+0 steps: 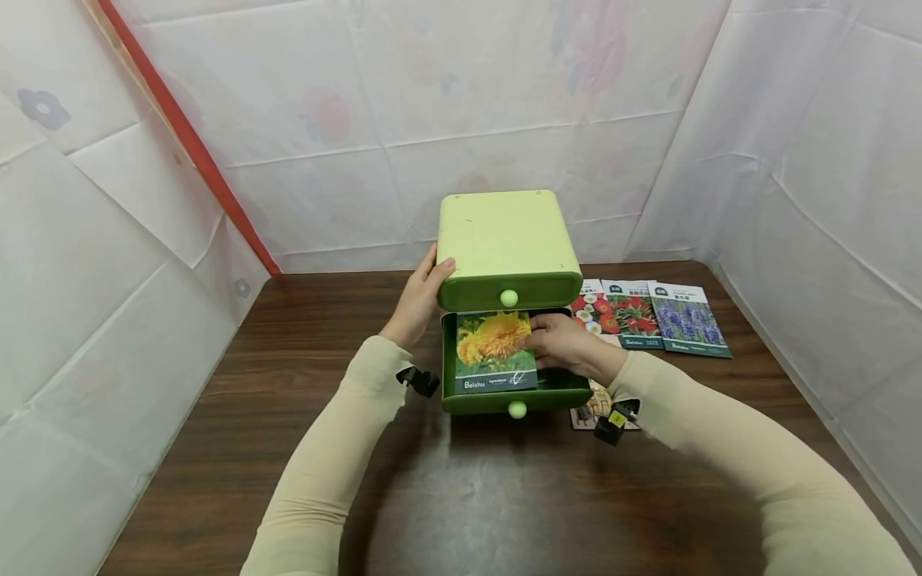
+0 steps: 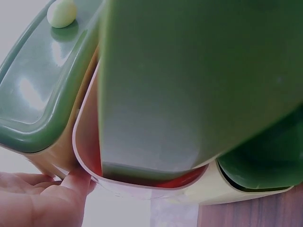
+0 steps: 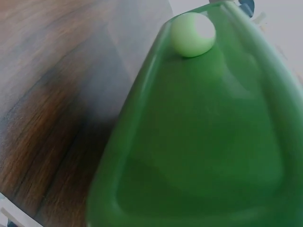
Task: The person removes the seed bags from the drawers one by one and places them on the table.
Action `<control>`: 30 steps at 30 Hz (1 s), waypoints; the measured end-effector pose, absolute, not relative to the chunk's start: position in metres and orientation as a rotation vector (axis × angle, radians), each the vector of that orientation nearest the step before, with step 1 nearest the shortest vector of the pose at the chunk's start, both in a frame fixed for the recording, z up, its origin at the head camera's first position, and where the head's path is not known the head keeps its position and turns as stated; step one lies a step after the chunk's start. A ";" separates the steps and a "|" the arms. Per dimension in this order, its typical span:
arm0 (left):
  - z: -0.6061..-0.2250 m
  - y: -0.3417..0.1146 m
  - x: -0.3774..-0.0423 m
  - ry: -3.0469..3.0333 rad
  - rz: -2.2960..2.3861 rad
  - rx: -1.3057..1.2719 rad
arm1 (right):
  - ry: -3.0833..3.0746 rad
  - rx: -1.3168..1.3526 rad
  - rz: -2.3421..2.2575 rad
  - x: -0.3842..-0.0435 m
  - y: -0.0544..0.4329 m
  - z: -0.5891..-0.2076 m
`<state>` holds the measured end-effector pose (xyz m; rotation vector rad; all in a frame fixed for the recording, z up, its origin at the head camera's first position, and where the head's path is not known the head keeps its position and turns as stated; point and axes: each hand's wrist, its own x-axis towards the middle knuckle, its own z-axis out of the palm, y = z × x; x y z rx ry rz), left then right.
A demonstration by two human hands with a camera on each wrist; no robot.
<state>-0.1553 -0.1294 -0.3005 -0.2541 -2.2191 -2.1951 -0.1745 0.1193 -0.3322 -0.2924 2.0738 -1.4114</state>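
Note:
A light-green drawer cabinet (image 1: 504,232) with dark-green fronts and round knobs stands on the table, a lower drawer (image 1: 475,402) pulled out. A seed packet (image 1: 490,352) with yellow-orange flowers leans in that drawer, face up. My right hand (image 1: 565,346) reaches into the drawer and pinches the packet's right edge. My left hand (image 1: 418,300) rests against the cabinet's left side, thumb at the top front corner. In the left wrist view its fingers press beside the top drawer (image 2: 38,90). The right wrist view shows only the open drawer's front (image 3: 199,132), hiding the hand.
To the right lie more seed packets: one with red and white flowers (image 1: 596,308), one with red flowers (image 1: 634,314) and one with purple flowers (image 1: 687,318). A tan packet (image 1: 595,406) lies partly beneath my right wrist. A white sheet (image 1: 461,136) hangs behind the dark wooden table (image 1: 302,344).

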 end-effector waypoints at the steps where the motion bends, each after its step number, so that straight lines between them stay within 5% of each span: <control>1: -0.300 -0.129 -0.155 -2.223 -2.193 -0.249 | 2.060 -0.306 -1.421 -0.174 0.121 -0.331; 30: -0.299 -0.128 -0.153 -2.239 -2.132 -0.250 | 1.880 -0.512 -1.407 -0.122 0.183 -0.293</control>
